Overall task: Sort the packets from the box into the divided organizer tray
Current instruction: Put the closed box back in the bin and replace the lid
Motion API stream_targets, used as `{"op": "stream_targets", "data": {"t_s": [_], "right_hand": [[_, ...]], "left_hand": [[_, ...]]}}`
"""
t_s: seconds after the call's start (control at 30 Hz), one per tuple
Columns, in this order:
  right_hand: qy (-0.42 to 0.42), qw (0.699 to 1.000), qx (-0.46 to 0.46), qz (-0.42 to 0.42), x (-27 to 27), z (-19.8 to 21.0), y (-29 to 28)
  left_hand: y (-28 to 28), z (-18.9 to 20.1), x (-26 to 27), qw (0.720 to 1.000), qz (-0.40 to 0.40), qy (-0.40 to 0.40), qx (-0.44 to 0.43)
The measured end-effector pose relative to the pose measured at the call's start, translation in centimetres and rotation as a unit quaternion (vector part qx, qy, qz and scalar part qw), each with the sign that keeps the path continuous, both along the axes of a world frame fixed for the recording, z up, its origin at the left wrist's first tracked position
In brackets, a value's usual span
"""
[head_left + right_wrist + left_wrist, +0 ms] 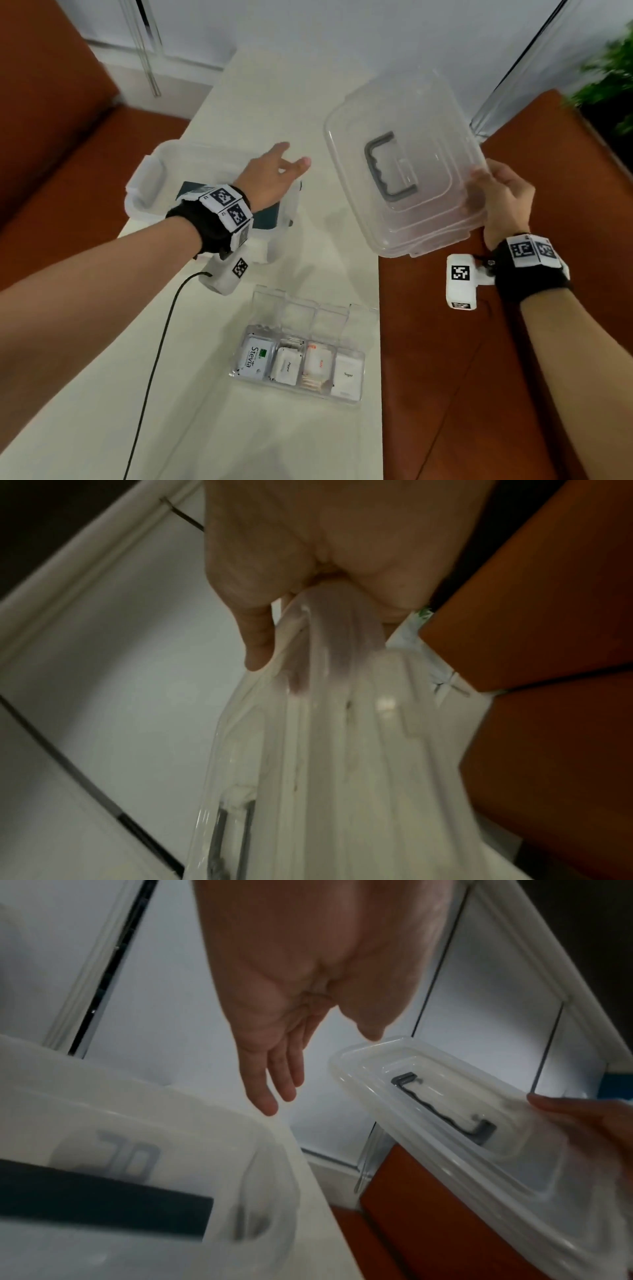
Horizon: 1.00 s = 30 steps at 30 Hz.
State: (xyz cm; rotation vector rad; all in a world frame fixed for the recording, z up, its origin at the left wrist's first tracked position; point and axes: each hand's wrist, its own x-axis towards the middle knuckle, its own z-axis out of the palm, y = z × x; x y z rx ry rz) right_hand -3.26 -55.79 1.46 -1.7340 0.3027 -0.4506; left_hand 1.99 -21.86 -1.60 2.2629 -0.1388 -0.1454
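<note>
A clear plastic box (144,181) stands open on the white table, with a dark teal item (267,219) inside it. My left hand (274,174) hovers over the box's right side, fingers straight and holding nothing (274,1074). My right hand (500,202) grips the edge of the box's clear lid (404,164), held tilted in the air; its grey handle (387,171) faces me. In the right wrist view the fingers (257,631) curl round the lid (342,750). The divided organizer tray (356,397) lies near me, holding Stevia (256,358), pepper, sugar (347,377) and other packets.
The white table (239,428) is narrow, with orange-brown seats (479,377) on both sides. A black cable (154,359) runs from my left wrist camera across the table. A green plant (613,78) sits at the far right. White wall panels stand behind.
</note>
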Motion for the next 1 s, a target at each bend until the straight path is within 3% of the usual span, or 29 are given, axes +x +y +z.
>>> {"op": "stream_targets", "data": {"t_s": [0.17, 0.3, 0.37, 0.47, 0.53, 0.63, 0.73, 0.77, 0.87, 1.0], "right_hand": [[0.007, 0.995, 0.04, 0.091, 1.9, 2.5, 6.7], [0.016, 0.987, 0.075, 0.14, 4.4, 2.0, 12.8], [0.048, 0.98, 0.131, 0.143, 5.6, 1.1, 15.4], [0.152, 0.959, 0.162, 0.178, 6.1, -1.2, 19.1], [0.209, 0.945, 0.142, 0.208, 5.7, -3.0, 21.3], [0.221, 0.952, 0.098, 0.189, 5.5, -4.9, 23.8], [0.221, 0.967, 0.053, 0.113, 5.9, -6.2, 24.6], [0.229, 0.967, 0.003, 0.109, 5.9, -6.6, 24.7], [0.252, 0.947, -0.172, 0.1, 5.5, -7.2, 25.0], [0.247, 0.927, -0.266, 0.094, 5.6, -7.7, 25.3]], "left_hand": [[4.8, 2.9, 1.1, 0.969, 0.058, 0.04, -0.235], [11.5, 3.0, 1.6, 0.887, 0.115, 0.081, -0.439], [14.6, 2.8, 1.6, 0.859, 0.162, 0.075, -0.48], [17.8, 2.2, 1.2, 0.841, 0.228, 0.058, -0.488], [19.3, 1.4, 0.8, 0.842, 0.253, 0.057, -0.473], [20.2, 0.0, -0.1, 0.879, 0.275, 0.085, -0.38], [21.2, -2.0, -0.7, 0.955, 0.258, 0.095, -0.113], [21.5, -2.7, -0.9, 0.966, 0.241, 0.091, -0.034], [21.6, -4.3, -1.7, 0.969, 0.218, 0.107, 0.053], [20.9, -5.1, -2.3, 0.974, 0.196, 0.079, 0.077]]}}
